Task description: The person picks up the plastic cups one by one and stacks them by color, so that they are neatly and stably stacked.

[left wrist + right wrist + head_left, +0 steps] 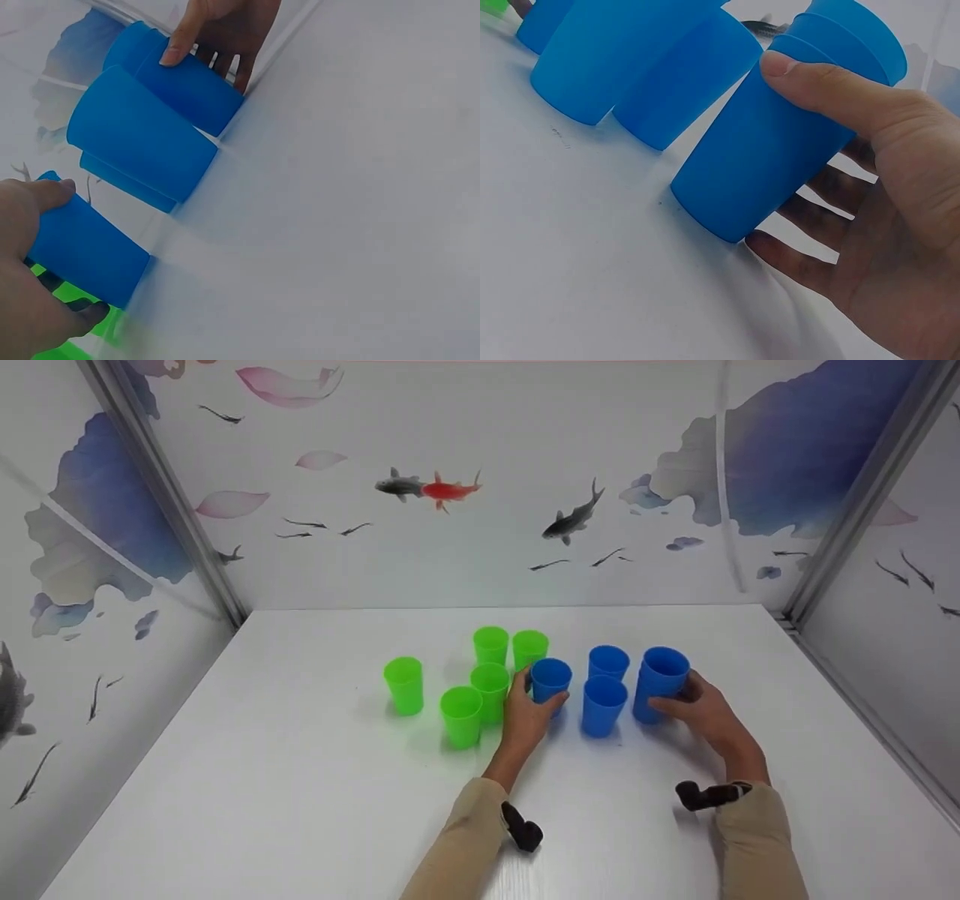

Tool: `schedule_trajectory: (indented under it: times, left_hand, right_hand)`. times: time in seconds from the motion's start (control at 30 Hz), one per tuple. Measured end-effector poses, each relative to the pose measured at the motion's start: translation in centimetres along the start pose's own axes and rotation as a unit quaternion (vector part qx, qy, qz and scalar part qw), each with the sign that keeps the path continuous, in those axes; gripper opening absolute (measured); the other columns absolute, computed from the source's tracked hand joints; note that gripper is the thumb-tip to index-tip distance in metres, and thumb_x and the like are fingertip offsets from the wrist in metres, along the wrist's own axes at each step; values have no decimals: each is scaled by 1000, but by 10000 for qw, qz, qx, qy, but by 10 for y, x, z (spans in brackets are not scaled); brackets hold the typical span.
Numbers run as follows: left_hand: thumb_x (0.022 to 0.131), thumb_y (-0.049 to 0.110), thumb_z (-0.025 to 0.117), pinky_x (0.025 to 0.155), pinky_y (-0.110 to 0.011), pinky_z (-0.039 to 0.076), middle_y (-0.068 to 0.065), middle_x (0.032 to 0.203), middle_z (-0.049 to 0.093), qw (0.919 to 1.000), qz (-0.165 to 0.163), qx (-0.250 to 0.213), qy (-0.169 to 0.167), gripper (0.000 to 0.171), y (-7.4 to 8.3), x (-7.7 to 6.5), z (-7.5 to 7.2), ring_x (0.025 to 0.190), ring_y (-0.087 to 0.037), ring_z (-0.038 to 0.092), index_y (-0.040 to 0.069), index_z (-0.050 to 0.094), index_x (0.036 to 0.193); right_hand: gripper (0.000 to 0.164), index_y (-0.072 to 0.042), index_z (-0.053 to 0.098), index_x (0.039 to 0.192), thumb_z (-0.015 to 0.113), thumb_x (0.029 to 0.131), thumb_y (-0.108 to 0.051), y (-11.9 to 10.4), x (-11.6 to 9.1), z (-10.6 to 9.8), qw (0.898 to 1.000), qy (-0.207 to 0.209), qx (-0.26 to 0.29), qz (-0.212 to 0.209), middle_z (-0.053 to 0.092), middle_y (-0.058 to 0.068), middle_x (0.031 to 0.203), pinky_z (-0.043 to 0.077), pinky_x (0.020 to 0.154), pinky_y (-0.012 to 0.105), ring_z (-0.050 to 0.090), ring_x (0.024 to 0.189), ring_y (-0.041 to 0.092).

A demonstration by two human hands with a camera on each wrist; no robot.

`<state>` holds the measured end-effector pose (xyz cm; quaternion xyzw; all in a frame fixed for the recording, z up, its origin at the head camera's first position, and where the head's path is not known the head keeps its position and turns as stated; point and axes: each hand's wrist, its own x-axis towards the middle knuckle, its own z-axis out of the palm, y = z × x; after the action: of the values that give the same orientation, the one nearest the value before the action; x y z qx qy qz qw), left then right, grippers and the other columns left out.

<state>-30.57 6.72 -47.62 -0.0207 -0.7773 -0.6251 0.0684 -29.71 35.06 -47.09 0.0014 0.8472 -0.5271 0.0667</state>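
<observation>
My left hand (527,718) grips an upright blue cup (550,676), thumb on the near side and fingers round the far side. To the right, my right hand (709,718) holds a stack of nested blue cups (658,690); the extra rim shows above the lower one in the right wrist view, the thumb (821,82) lying across the side. Between the hands stand two more blue cups, a nearer one (602,711) and one behind it (608,658). The left wrist view shows the left-hand cup (90,244) with its base at the table.
Several green cups stand left of the left hand: a near one (461,720), one close behind it (491,682), and others farther back and left, including a lone one (405,686). The white table (300,780) is bounded by printed panels (465,562) at the back and sides.
</observation>
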Motion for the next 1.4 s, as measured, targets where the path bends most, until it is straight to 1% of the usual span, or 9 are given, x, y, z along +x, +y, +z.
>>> schedule_trajectory:
  times: [0.1,0.27,0.47,0.57,0.77,0.93,1.07,1.2,1.4]
  left_hand:
    - [90,21,76,118,-46,39,-16,151,50,10000,-48,-62,2,66,1,0,2,144,-34,44,5,43,145]
    - [90,21,76,118,-47,40,-17,150,51,9999,52,-106,15,65,8,-1,0,143,-34,46,5,43,144]
    - [91,23,75,116,-49,41,-17,148,52,9992,304,-223,-143,65,21,-4,-4,141,-34,48,5,42,144]
    - [91,26,74,114,-49,43,-15,147,53,9990,334,-196,-217,66,30,-4,-5,140,-33,49,7,41,145]
    - [91,32,74,110,-48,48,-13,146,54,9993,211,-21,-305,68,50,-1,-7,137,-31,52,10,41,146]
    - [90,33,75,108,-47,50,-13,145,54,9994,11,144,-298,69,63,4,-5,136,-31,52,12,40,146]
    - [90,31,75,108,-46,50,-12,146,53,9994,-11,140,-313,70,73,7,-4,136,-30,52,13,39,147]
    - [90,32,76,107,-46,51,-13,146,53,9991,-14,120,-413,71,80,9,-3,136,-30,52,12,39,147]
    - [90,33,75,107,-45,51,-13,145,53,9987,-109,162,-464,72,85,10,-1,134,-29,54,12,39,148]
  right_hand:
    - [107,-8,0,161,73,91,-43,0,-1,-1,10000,25,4,15,12,25,167,18,119,70,14,152,50]
    - [106,-8,-1,161,72,92,-41,2,1,-1,10000,10,-9,43,11,26,167,19,119,70,14,152,51]
    - [109,-7,0,161,74,90,-44,0,1,0,10000,19,-10,75,12,26,166,19,119,70,14,152,51]
    - [110,-8,1,161,74,88,-45,-1,0,-1,10000,32,17,74,13,25,166,18,119,70,14,152,50]
    - [113,-8,0,161,75,87,-48,-3,-2,-2,9999,20,1,109,13,25,167,17,119,70,13,153,50]
    - [117,-8,0,161,76,84,-52,-5,-3,-2,9998,-4,16,187,13,24,167,18,119,70,13,153,49]
    - [118,-9,0,161,76,83,-54,-5,-4,-2,9998,-9,37,185,13,23,167,18,119,69,14,153,49]
    - [117,-10,0,162,76,84,-54,-4,-3,-1,9998,-11,56,183,12,23,167,17,119,69,13,153,49]
    - [113,-11,0,162,75,86,-50,-1,-2,1,9999,-15,70,115,13,23,167,18,119,69,13,153,49]
